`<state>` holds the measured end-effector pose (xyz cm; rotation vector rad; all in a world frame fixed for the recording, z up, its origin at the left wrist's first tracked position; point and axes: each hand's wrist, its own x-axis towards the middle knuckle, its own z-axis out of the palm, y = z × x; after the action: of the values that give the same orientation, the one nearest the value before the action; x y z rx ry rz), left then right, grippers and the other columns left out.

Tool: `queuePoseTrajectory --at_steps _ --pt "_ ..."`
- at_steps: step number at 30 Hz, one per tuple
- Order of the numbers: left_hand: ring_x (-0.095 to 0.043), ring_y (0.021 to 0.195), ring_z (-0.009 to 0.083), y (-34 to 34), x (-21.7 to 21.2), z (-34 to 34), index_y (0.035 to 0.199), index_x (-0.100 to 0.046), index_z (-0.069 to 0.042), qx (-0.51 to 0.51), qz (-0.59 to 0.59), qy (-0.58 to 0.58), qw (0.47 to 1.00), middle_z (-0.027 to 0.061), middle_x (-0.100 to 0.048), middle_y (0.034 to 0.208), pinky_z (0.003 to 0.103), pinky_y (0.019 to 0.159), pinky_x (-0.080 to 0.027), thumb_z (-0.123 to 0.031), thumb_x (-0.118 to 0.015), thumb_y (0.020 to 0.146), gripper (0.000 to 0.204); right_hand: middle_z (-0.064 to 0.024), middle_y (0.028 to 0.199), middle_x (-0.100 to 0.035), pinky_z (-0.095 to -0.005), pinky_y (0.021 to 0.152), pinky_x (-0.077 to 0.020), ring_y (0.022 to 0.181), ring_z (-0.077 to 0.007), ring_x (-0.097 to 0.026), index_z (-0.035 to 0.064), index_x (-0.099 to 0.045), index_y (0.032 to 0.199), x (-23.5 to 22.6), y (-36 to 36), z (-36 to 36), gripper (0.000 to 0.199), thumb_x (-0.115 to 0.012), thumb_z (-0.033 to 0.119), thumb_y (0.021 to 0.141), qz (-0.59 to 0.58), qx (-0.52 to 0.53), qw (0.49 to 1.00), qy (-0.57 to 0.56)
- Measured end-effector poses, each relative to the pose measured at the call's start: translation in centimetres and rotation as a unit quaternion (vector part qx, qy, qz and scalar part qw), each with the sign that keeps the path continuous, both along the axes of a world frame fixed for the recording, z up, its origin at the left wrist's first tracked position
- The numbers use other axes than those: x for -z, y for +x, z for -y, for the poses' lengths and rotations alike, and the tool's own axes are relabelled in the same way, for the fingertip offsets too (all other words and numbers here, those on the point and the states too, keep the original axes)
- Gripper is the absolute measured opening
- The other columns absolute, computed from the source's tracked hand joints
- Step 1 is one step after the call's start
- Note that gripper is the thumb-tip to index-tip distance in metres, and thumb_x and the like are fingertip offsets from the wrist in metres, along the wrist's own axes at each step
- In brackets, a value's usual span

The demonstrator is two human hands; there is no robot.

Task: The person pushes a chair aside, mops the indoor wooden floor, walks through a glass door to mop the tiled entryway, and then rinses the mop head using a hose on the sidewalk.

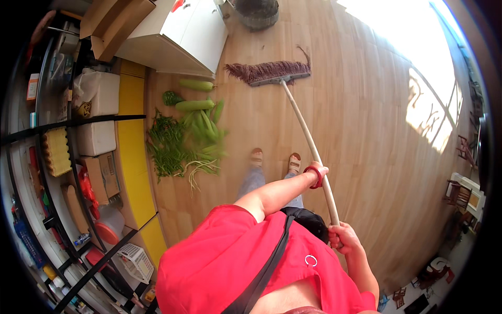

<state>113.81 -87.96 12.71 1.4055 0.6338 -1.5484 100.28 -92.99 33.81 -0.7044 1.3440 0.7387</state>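
While both hands' fingers close round the mop handle point(308, 138) (left hand point(318, 171) above right hand point(342, 236)), the mop head point(269, 71) lies far ahead on the floor point(366, 104).

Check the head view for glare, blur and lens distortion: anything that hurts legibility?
Head view: sunlight burns out the wooden floor at upper right, with window shadows beside it; fisheye bends the shelves and darkens the rim; the green vegetables look slightly smeared; the mop handle, left hand and right hand read clearly.
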Motion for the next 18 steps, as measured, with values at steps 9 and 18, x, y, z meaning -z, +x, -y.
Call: queuePoseTrajectory --at_steps 9,18 --pt "-0.060 0.061 0.0307 2.1 -1.7 -2.9 0.086 -0.049 0.005 0.086 0.016 0.027 0.996 0.0183 -0.057 0.071 0.042 0.044 -0.050 -0.008 -0.053 0.071 0.020 0.0016 0.053 -0.037 -0.0211 0.031 -0.0249 0.036 -0.0059 -0.031 0.0071 -0.042 0.071 -1.5 1.5 -4.6 0.011 -0.051 0.003 0.075 -0.003 0.125 0.991 0.040" --pt "-0.059 0.081 0.0282 17.9 4.5 2.9 0.092 -0.054 0.004 0.276 0.144 0.047 0.949 0.0198 -0.059 0.085 0.038 0.064 -0.048 -0.009 -0.049 0.070 0.026 0.0002 0.055 -0.042 -0.0200 0.031 -0.0281 0.039 -0.0060 -0.036 0.0061 -0.043 0.070 8.0 12.6 -3.4 0.014 -0.054 0.007 0.077 0.106 0.217 0.970 -0.028"
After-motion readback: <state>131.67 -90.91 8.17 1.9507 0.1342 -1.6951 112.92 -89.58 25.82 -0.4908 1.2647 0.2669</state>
